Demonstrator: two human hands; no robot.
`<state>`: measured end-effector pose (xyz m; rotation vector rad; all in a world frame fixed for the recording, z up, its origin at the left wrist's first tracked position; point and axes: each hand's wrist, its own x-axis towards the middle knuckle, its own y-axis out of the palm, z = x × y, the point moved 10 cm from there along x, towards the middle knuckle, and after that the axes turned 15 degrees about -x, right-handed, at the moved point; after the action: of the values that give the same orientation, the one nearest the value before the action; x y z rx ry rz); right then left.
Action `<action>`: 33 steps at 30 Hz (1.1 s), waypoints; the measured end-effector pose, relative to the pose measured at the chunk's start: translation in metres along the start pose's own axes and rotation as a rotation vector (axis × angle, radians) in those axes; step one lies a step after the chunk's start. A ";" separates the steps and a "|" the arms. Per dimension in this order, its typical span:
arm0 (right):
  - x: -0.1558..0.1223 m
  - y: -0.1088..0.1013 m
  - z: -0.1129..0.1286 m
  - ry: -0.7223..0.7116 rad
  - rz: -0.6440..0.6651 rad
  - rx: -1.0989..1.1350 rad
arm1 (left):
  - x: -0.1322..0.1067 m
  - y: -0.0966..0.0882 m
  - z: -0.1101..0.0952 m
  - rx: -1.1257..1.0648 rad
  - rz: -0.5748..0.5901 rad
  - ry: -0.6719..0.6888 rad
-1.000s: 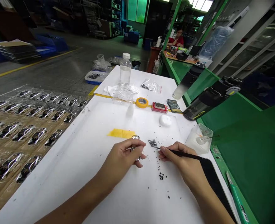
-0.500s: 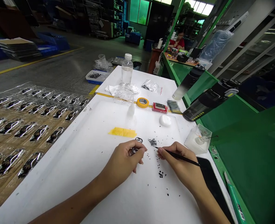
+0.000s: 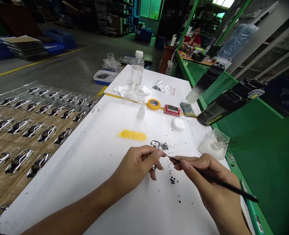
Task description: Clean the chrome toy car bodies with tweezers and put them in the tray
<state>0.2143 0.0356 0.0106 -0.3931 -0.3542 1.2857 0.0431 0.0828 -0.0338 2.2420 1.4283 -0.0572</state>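
Just beyond the left hand, where a yellow strip lies flat, nothing is touching it. Left thumb and fingers pinch a shiny part, its far end poking out past them. Part looks light, stiff, likely slippery and easily scratched; best gripped by its side edges. Pile of bits just past left fingertips; black dots between the hands, nearer the wearer. Right hand pinches a thin black tool, tip by left fingertips; contact unclear.

Two hands, perhaps six clustered dots
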 end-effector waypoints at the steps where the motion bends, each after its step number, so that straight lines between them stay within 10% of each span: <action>1: -0.003 -0.001 0.010 -0.097 -0.011 -0.025 | 0.000 0.003 0.002 -0.054 0.019 -0.031; 5: -0.024 0.009 0.053 -0.594 0.015 -0.267 | 0.001 0.009 0.006 -0.231 0.042 -0.102; 17: -0.037 0.023 0.066 -0.785 -0.081 -0.479 | 0.002 0.007 0.017 -0.341 0.015 -0.182; 27: -0.011 0.019 0.016 -0.185 0.046 0.085 | 0.000 0.004 0.015 -0.281 -0.016 -0.143; 33: -0.010 0.025 0.003 -0.092 0.108 0.256 | -0.004 0.003 0.008 -0.221 -0.037 -0.077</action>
<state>0.1891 0.0319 0.0010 -0.1374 -0.2443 1.4377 0.0458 0.0755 -0.0391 2.0133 1.3653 0.0022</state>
